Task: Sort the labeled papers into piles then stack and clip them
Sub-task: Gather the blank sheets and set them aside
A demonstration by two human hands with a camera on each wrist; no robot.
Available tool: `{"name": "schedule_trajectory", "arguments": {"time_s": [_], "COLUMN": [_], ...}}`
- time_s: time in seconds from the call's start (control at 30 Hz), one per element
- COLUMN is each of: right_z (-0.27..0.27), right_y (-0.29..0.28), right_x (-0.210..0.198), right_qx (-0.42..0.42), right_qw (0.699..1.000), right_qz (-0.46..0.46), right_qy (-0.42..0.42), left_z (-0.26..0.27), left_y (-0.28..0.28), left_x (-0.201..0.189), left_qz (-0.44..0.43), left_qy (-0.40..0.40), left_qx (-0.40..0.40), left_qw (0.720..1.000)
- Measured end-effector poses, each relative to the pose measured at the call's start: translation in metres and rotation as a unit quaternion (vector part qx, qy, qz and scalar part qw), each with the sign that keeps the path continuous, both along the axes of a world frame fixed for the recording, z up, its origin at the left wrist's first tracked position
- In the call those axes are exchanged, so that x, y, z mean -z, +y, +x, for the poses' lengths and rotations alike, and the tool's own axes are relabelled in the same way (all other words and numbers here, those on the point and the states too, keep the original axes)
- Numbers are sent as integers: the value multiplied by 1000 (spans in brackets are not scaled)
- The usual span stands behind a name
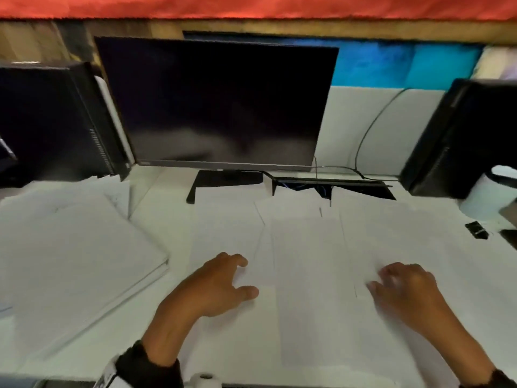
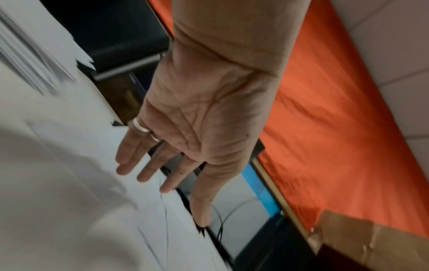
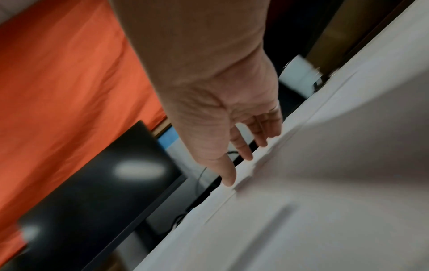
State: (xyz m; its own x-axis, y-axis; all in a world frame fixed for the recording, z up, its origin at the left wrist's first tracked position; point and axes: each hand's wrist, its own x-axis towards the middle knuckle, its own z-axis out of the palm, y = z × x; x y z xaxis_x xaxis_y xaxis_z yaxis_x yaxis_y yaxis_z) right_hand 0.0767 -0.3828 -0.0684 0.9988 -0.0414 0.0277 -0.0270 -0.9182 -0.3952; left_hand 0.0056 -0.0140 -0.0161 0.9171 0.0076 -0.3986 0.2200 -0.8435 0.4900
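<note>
Both hands hovered, spread, over the sorted papers on the desk.

I saw my left hand with fingers straight and fanned, holding nothing, above the left pile of white sheets; in the left wrist view its fingertips lay close to the paper, though I could not tell whether they touched. My right hand was likewise loose and empty over the right pile, its fingers blurred. A middle pile lay between the two, overlapping both. A thicker stack of papers sat well apart at the left of the desk. A black binder clip rested near the right edge, beside a white mug. The dark monitor stood behind the piles.
</note>
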Motion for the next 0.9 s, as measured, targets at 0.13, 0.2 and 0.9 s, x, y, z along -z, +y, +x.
{"name": "schedule_trajectory", "arguments": {"time_s": [0.13, 0.2, 0.9], "right_z": [1, 1, 15], "right_y": [-60, -74, -75], "right_x": [10, 11, 16], "right_qx": [64, 22, 74], "right_qw": [981, 982, 985], "right_qz": [-101, -95, -32], "right_qy": [153, 164, 151], "left_z": [51, 70, 84], "left_y": [-34, -48, -51], "left_x": [9, 15, 52], "left_qz": [67, 85, 82], "left_qy": [20, 17, 35], "left_qx": [-23, -43, 21], "left_qw": [997, 995, 996]}}
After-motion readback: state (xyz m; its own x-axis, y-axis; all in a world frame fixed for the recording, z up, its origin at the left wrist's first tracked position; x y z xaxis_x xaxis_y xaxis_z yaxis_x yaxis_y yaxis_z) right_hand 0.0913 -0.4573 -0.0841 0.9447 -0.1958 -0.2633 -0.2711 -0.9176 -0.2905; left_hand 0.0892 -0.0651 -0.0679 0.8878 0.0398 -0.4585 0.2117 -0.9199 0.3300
